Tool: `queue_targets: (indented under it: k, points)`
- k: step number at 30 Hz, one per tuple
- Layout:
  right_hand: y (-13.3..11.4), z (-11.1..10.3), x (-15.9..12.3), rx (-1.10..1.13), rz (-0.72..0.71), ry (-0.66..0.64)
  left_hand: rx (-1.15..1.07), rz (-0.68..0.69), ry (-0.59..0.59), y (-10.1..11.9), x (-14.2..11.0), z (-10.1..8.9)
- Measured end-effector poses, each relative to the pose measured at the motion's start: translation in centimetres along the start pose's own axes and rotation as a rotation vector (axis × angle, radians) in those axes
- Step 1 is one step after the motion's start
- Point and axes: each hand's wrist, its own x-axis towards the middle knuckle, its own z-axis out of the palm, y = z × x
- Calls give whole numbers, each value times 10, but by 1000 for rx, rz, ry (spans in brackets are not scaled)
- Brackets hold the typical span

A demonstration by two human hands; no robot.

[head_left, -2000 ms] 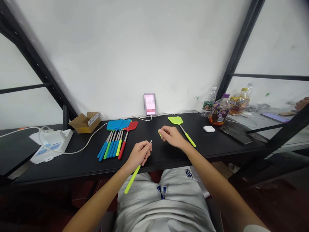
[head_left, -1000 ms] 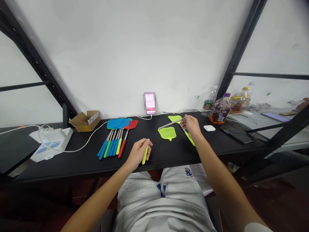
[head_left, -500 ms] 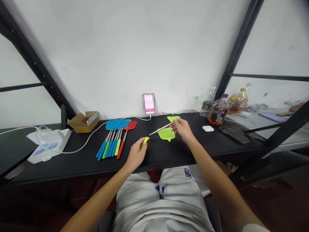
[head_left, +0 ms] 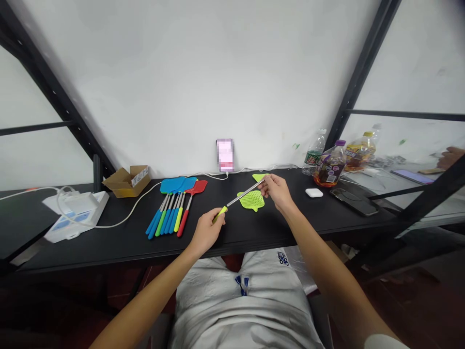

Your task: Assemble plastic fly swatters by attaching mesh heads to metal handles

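Observation:
My left hand (head_left: 209,228) is closed round a yellow-green fly swatter handle (head_left: 222,211). The fingertips of my right hand (head_left: 274,189) pinch the upper end of a thin metal rod (head_left: 243,194), whose lower end meets the handle's top. Behind the rod, a yellow-green perforated swatter head (head_left: 252,200) lies flat on the black table. A second yellow-green piece (head_left: 259,177) lies farther back, partly behind the rod and my right fingers. To the left, several fly swatters (head_left: 170,206) with blue, green, yellow and red handles lie side by side, their blue and red heads toward the wall.
A phone (head_left: 225,155) leans on the wall, its cable running along the table. At left are an open cardboard box (head_left: 128,182) and a white power strip (head_left: 78,215). Bottles (head_left: 330,165), a white earbud case (head_left: 314,193) and a dark phone (head_left: 354,201) stand or lie at right.
The metal rod's lower end has come to the yellow-green handle's top; a gap showed between them before. My left hand has shifted slightly right. The view has moved a little.

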Motion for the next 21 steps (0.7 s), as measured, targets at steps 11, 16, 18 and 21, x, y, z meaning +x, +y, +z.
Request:
queue_targets:
  k: [11,16,18,21]
  points:
    - [-5,2,-6,-95,-25,-251,41,100,-95,2,-1,-3]
    - [-5,12,-12,-197,22,-416,12,96,-82,0,-1,-2]
    - [-4,12,-11,-267,11,-341,-2,86,-63,0,-1,-2]
    - [0,8,-10,-653,-28,-111,-50,65,-26,0,-1,0]
